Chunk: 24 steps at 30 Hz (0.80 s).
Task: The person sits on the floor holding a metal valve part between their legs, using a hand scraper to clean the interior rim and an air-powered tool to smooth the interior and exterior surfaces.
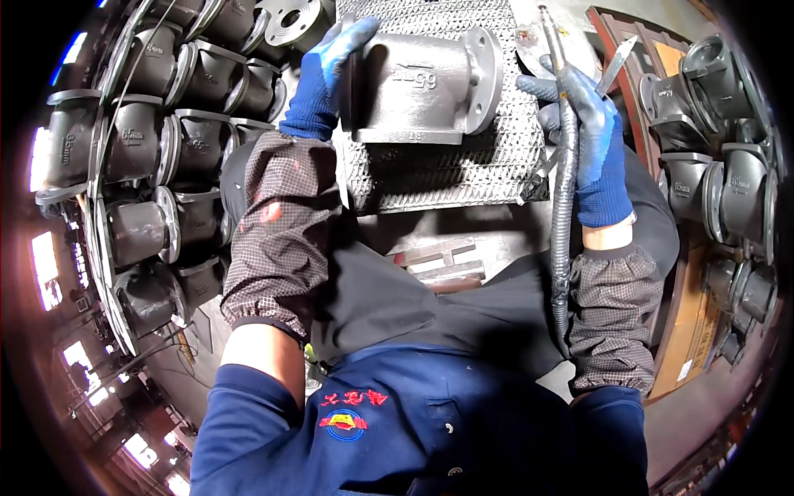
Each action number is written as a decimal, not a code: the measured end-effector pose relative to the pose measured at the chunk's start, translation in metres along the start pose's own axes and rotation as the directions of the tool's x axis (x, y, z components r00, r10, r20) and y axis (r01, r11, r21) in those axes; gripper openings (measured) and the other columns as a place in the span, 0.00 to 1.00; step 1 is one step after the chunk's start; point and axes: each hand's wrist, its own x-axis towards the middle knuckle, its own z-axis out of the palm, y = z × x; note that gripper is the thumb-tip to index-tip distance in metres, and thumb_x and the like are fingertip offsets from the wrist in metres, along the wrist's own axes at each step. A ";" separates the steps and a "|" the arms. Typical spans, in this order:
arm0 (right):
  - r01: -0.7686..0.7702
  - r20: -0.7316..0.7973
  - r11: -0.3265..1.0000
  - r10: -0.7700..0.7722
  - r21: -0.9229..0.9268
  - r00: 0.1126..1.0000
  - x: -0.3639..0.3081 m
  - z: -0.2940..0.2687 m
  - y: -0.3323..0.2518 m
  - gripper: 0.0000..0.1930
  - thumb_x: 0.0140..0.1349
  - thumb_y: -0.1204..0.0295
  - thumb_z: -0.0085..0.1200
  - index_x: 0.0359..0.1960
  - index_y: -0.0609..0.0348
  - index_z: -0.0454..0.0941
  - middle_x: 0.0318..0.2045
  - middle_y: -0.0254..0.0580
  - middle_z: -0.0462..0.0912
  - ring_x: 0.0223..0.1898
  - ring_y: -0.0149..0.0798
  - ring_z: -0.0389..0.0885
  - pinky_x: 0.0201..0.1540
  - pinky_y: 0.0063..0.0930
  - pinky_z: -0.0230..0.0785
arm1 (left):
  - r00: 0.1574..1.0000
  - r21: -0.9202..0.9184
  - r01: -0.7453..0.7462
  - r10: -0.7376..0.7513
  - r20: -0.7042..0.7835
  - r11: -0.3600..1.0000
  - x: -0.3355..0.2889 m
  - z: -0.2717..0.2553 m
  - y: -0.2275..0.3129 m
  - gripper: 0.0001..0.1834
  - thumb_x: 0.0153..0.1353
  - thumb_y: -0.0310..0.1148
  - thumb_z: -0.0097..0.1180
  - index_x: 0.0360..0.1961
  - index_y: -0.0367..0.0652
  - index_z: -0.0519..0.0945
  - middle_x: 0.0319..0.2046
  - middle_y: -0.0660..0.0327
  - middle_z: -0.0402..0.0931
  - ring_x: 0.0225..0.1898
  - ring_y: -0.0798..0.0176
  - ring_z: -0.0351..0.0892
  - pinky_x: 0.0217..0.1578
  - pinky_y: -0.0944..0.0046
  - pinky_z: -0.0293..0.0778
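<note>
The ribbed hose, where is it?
In the head view, the ribbed hose is right of centre, running from the right hand down beside its checked sleeve.

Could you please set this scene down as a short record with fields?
Workpiece: grey flanged valve body, lying on a textured metal work surface
Left hand: at the left end of the valve body
Right hand: holding a ribbed hose with a slim rod at its upper end
Beside right hand: pointed flat blade; whether held is unclear
Left side: stacked flanged castings
Right side: similar castings
Wear: blue gloves, checked sleeve covers
</note>
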 end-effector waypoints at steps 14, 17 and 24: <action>-0.412 0.479 0.849 0.224 0.332 0.849 -0.030 0.062 -0.012 0.24 0.65 0.61 0.45 0.55 0.68 0.69 0.34 0.44 0.84 0.20 0.21 0.73 0.25 0.11 0.66 | 0.892 0.042 0.307 -0.272 -0.360 0.951 -0.059 -0.018 0.043 0.17 0.66 0.39 0.47 0.46 0.36 0.77 0.35 0.61 0.78 0.33 0.71 0.73 0.37 0.70 0.70; -0.386 0.574 0.826 0.094 0.412 0.813 -0.039 0.070 -0.018 0.22 0.66 0.61 0.43 0.51 0.69 0.72 0.34 0.42 0.84 0.24 0.23 0.75 0.30 0.14 0.68 | 0.940 0.132 0.282 -0.247 -0.234 0.950 -0.087 -0.001 0.087 0.18 0.69 0.38 0.42 0.42 0.35 0.79 0.34 0.57 0.80 0.27 0.68 0.77 0.33 0.69 0.73; -0.773 0.861 0.555 0.184 0.306 0.473 -0.039 0.096 0.001 0.23 0.69 0.57 0.40 0.54 0.64 0.72 0.38 0.48 0.82 0.28 0.30 0.81 0.25 0.17 0.73 | 0.851 -0.710 0.489 -0.454 0.262 0.507 -0.103 0.037 0.079 0.26 0.70 0.46 0.35 0.49 0.33 0.75 0.33 0.57 0.78 0.26 0.76 0.72 0.26 0.78 0.68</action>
